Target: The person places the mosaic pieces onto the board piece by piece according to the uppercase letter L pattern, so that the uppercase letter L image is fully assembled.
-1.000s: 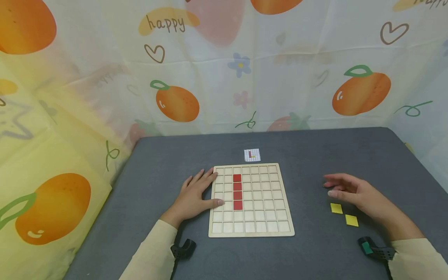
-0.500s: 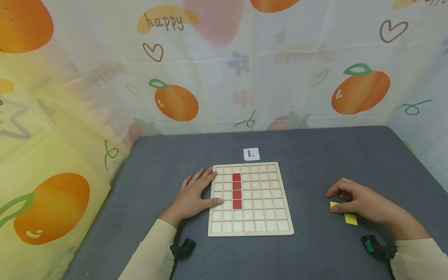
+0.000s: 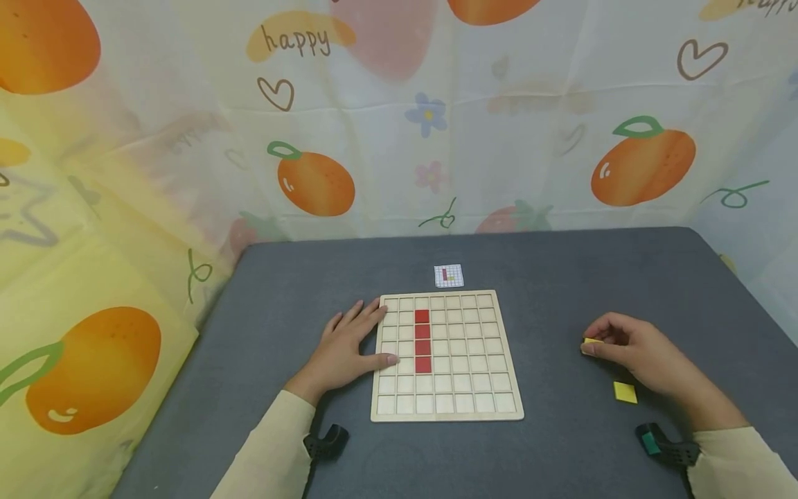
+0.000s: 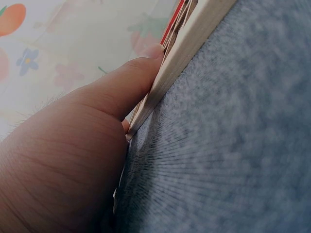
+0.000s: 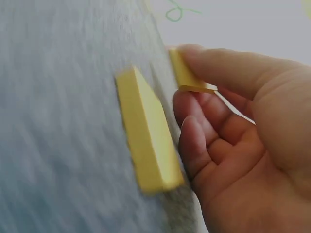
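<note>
A pale wooden grid board (image 3: 461, 364) lies on the table with several red square tiles (image 3: 422, 331) standing in one column, left of its middle. My left hand (image 3: 343, 353) rests at the board's left edge, fingers spread and fairly straight, the thumb lying over the rim. To the right of the board, my right hand (image 3: 645, 357) pinches a yellow square tile (image 5: 181, 73) between thumb and fingers; in the right wrist view it is held up off the cloth. A second yellow tile (image 3: 625, 392) lies on the table just below that hand.
A small white card (image 3: 449, 276) printed with a grid and coloured blocks lies behind the board. The grey table (image 3: 548, 270) reaches back to a fruit-patterned cloth (image 3: 374, 125). Each wrist wears a black strap mount, with the left one (image 3: 327, 443) near the board's front corner.
My right hand came down on the farther yellow tile, took it between thumb and fingers and lifted it slightly away from the other. The left hand and board stayed in place.
</note>
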A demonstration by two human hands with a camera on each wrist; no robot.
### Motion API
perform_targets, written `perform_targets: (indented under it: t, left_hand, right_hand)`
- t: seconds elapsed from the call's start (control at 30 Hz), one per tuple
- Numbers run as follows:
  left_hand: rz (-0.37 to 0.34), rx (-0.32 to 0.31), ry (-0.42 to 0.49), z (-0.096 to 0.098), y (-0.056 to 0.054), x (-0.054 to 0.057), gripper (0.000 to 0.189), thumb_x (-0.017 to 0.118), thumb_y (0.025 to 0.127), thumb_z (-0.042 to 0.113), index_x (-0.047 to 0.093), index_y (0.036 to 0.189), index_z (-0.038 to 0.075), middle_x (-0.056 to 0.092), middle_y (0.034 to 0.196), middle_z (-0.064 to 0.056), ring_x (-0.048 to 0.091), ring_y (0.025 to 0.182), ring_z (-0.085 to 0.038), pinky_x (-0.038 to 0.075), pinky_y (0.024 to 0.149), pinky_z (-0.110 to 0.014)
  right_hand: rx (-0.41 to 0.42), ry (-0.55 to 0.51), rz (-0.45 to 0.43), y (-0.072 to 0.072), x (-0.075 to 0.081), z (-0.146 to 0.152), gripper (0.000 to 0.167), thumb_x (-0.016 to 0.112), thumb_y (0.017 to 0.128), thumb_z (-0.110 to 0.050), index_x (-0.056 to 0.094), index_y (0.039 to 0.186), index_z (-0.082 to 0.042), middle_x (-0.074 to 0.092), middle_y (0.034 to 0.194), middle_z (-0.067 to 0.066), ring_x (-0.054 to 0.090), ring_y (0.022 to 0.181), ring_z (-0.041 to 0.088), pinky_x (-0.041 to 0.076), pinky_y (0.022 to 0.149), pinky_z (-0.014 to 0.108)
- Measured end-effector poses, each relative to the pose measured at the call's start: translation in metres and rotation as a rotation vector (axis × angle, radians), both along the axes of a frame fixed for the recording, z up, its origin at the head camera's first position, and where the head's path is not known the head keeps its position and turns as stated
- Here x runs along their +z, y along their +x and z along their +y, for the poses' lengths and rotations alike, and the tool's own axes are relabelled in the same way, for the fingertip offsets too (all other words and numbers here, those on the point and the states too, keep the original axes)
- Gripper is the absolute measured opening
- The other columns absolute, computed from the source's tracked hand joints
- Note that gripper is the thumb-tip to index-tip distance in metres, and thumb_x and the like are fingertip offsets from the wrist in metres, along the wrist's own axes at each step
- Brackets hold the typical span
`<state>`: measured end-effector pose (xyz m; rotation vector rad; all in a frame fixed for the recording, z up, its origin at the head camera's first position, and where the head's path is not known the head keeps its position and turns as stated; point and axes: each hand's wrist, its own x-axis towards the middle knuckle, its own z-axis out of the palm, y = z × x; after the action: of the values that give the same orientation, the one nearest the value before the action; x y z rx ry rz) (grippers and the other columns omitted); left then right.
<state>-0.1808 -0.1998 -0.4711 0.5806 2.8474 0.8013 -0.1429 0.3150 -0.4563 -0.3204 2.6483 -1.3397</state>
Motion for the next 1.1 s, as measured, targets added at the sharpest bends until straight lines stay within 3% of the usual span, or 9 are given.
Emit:
perform_targets:
  t: [0.23, 0.4, 0.73, 1.1]
  left_hand:
    - [0.005, 0.005, 0.002, 0.0, 0.0, -0.001, 0.104, 0.08, 0.091, 0.066, 0.034, 0.174, 0.022, 0.023, 0.179, 0.002, 0.011, 0.165, -0.03, 0.001, 0.126, -0.064]
    - [-0.001, 0.006, 0.002, 0.0, 0.0, -0.001, 0.105, 0.08, 0.09, 0.067, 0.034, 0.174, 0.022, 0.023, 0.179, 0.002, 0.01, 0.166, -0.03, 0.0, 0.127, -0.064]
    - [-0.006, 0.001, 0.002, 0.0, 0.0, 0.001, 0.105, 0.079, 0.091, 0.066, 0.033, 0.174, 0.021, 0.022, 0.179, 0.001, 0.009, 0.166, -0.03, 0.001, 0.127, -0.063]
    - [0.006, -0.013, 0.007, -0.002, 0.0, 0.0, 0.104, 0.078, 0.092, 0.068, 0.034, 0.174, 0.022, 0.023, 0.179, 0.002, 0.01, 0.165, -0.031, 0.001, 0.127, -0.063]
  right_hand:
    - [-0.104, -0.232, 0.04, -0.001, -0.009, -0.01, 0.02, 0.076, 0.106, -0.015, 0.071, 0.118, 0.001, 0.073, 0.104, 0.006, 0.066, 0.081, 0.023, 0.055, 0.069, 0.03]
    - [-0.076, -0.406, 0.029, -0.002, -0.014, -0.021, 0.016, 0.072, 0.106, -0.003, 0.068, 0.119, 0.007, 0.072, 0.105, 0.007, 0.067, 0.081, 0.023, 0.058, 0.069, 0.03]
    - [-0.081, -0.387, 0.027, -0.002, -0.013, -0.052, 0.021, 0.075, 0.106, -0.011, 0.069, 0.119, 0.005, 0.072, 0.105, 0.007, 0.065, 0.082, 0.024, 0.056, 0.07, 0.03]
    - [0.03, -0.37, 0.046, -0.009, -0.014, -0.099, 0.017, 0.08, 0.102, -0.01, 0.073, 0.112, 0.0, 0.072, 0.105, 0.013, 0.068, 0.084, 0.024, 0.056, 0.072, 0.03]
